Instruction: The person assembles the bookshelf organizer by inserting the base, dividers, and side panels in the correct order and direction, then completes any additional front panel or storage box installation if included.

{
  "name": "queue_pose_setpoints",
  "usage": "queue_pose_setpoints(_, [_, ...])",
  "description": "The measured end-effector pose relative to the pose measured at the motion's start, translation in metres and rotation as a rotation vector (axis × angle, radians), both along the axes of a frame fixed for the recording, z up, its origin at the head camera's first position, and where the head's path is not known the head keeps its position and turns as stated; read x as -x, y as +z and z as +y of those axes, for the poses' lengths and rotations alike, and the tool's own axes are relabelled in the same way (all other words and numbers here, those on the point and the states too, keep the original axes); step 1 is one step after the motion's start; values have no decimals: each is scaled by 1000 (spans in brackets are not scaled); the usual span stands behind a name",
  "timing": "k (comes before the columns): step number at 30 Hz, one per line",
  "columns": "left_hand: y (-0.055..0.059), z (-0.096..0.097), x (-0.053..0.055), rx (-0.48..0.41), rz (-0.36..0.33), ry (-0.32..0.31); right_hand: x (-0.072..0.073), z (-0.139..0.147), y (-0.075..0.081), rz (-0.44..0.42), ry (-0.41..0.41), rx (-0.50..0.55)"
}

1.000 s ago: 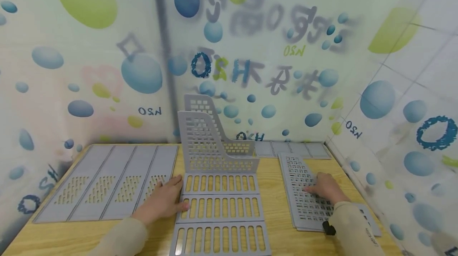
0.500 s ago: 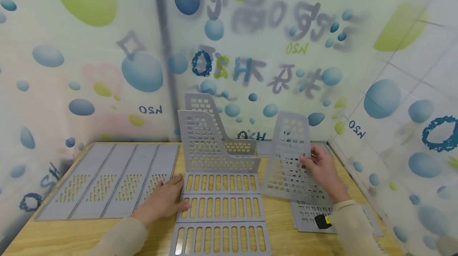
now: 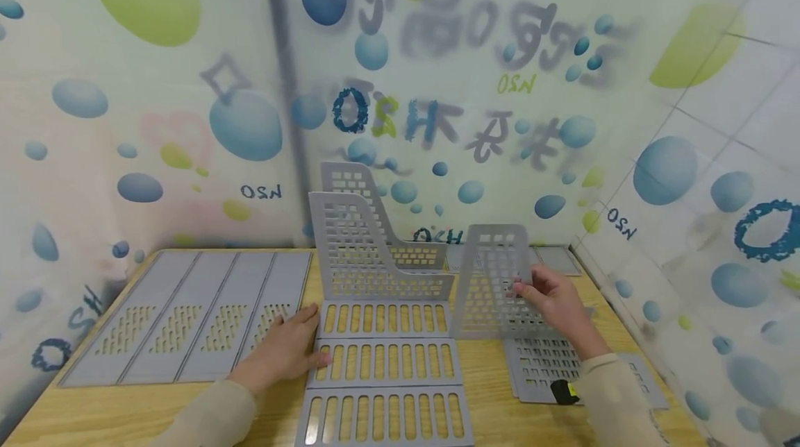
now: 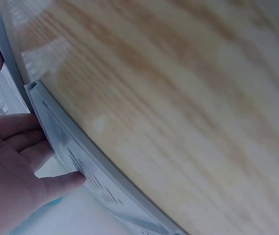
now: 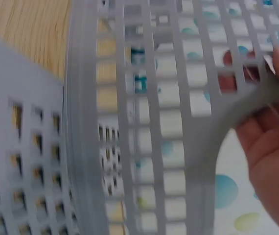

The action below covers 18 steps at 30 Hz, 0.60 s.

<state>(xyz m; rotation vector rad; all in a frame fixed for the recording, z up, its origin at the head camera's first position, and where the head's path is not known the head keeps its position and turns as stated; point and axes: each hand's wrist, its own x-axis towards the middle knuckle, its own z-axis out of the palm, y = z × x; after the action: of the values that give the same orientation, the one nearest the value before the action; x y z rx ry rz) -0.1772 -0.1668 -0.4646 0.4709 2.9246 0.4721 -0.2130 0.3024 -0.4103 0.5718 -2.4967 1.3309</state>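
Lowered and brought more upright since half a second ago: perforated side panel, held just beside the slotted base panels.
Pinched at its sloping edge by the right hand, thumb in front, seemingly so that its straight edges are left free; base contact cannot be told. Base apparently steadied by the spread left hand, thumb on its left edge; two matching side panels stood at its far end.
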Motion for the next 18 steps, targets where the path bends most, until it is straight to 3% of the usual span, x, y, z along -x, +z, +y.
queue_pose_setpoints(7, [2,0,-1,11,7,0,-3,1,-4,-105,174,-59])
queue_pose_setpoints(15, [1,0,-1,4,15,-12,-8,-17,-8,-147,113,-31])
queue_pose_setpoints(18, [1,-1,-2,-4,14,-17,-9,-7,-7,-145,85,-161])
